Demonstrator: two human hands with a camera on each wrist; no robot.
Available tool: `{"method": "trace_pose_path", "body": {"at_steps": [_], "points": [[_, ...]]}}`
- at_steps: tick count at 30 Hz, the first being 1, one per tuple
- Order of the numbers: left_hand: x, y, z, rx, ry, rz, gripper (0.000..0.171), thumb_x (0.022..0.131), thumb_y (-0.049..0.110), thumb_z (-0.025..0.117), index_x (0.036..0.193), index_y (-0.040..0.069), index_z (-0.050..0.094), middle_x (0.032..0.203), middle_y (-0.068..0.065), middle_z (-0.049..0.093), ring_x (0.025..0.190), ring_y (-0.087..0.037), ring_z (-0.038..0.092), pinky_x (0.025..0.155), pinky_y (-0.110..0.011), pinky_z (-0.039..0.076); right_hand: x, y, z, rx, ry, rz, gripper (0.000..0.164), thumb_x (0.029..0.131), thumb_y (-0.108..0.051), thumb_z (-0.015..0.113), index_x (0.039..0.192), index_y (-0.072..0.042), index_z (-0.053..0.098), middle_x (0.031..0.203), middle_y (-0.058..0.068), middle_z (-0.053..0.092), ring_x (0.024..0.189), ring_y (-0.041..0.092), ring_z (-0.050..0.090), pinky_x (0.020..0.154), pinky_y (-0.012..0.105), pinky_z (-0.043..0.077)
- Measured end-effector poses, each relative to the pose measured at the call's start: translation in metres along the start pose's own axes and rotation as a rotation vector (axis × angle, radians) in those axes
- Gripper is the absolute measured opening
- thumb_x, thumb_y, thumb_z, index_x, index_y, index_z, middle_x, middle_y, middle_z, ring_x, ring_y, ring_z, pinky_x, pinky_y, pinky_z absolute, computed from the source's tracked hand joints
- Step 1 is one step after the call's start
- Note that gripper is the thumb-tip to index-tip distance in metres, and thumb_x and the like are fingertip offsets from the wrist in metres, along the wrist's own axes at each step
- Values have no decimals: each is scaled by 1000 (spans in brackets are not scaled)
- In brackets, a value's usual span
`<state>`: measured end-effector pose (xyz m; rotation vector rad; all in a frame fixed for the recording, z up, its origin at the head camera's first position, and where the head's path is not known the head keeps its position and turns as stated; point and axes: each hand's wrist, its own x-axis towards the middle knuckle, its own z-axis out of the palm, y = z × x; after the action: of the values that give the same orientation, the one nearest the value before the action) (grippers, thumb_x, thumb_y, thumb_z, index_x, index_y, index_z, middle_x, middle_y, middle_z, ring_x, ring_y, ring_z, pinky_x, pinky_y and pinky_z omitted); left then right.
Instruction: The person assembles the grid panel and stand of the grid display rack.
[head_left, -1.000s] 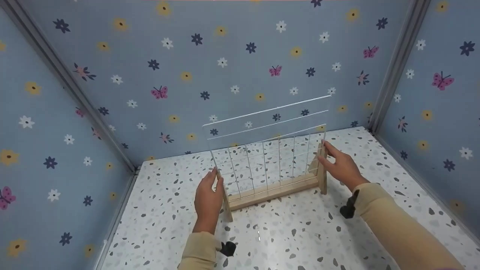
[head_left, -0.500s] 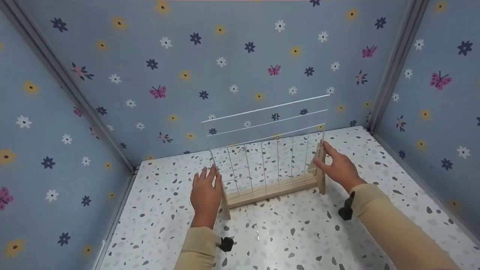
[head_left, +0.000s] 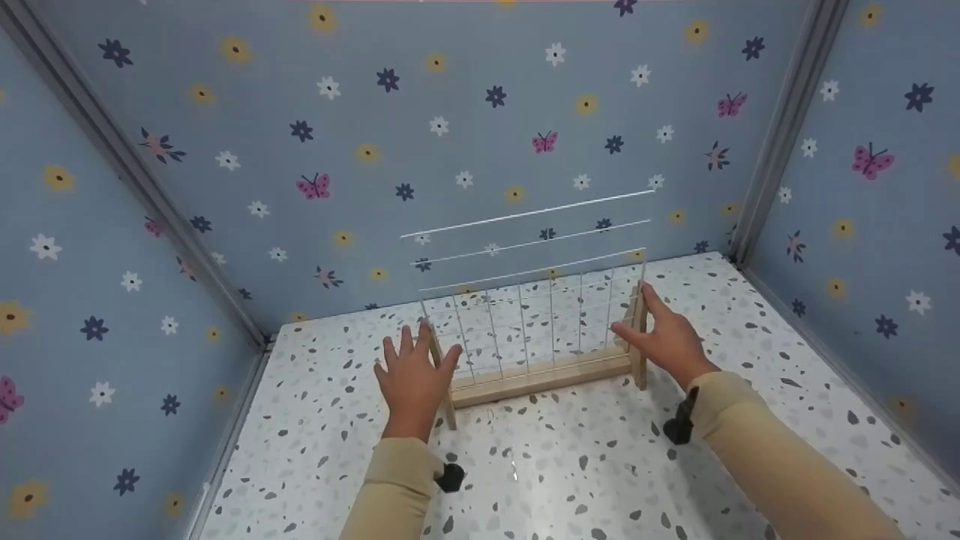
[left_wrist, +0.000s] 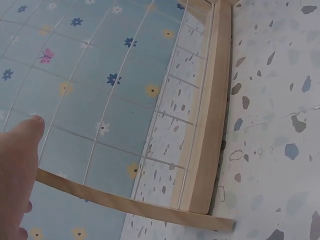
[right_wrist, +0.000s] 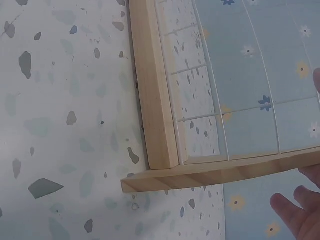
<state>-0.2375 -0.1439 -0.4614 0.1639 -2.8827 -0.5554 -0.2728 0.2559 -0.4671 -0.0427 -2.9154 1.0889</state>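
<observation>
A rack of white wire grid with a pale wooden base bar (head_left: pixel 540 381) and wooden end pieces stands upright on the speckled surface. At its left end piece (left_wrist: pixel 135 206), my left hand (head_left: pixel 412 379) has its fingers spread, the thumb pointing inward before the wires. My right hand (head_left: pixel 670 339) is around the right end piece (right_wrist: pixel 215 175), index finger at its outer edge and thumb held straight on the inner side, apart from the wood. Its other fingers (right_wrist: pixel 290 215) show beyond the end piece in the right wrist view.
A white terrazzo-patterned surface (head_left: pixel 555 480) lies under the rack. Blue flowered panels enclose it at the back (head_left: pixel 480 135), left (head_left: pixel 90 285) and right (head_left: pixel 885 247), with grey metal posts at the corners. Each wrist wears a black device (head_left: pixel 450 478).
My left hand has loosened from the left end piece and spread its fingers. My right thumb has moved inward off the right end piece. The rack's left end has turned slightly away.
</observation>
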Motion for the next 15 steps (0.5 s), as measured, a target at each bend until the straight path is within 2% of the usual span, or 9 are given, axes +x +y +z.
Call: {"method": "trace_pose_path", "body": {"at_steps": [3,7,15], "points": [[5,0,-1,28,-28,-8,87,94,75,44,162,24,25,166,-16,21,152,-46,9,112,-76,14,-2,-2,1,19,9,11,115,82,-81,58,164,-27,0,164,22,24,144,48,31,113,66,29],[11,-1,-4,46,-68,-22,88,93,77,41,163,27,22,167,-17,18,152,-48,5,110,-80,8,-6,-5,4,22,28,18,118,79,-86,56,164,-25,0,165,20,23,144,48,32,113,66,30],[15,-2,-5,44,-75,-30,86,94,77,39,163,27,21,166,-19,19,151,-51,5,110,-80,9,-10,-10,12,13,61,25,114,84,-77,60,164,-21,0,165,19,22,145,46,31,114,64,29]]}}
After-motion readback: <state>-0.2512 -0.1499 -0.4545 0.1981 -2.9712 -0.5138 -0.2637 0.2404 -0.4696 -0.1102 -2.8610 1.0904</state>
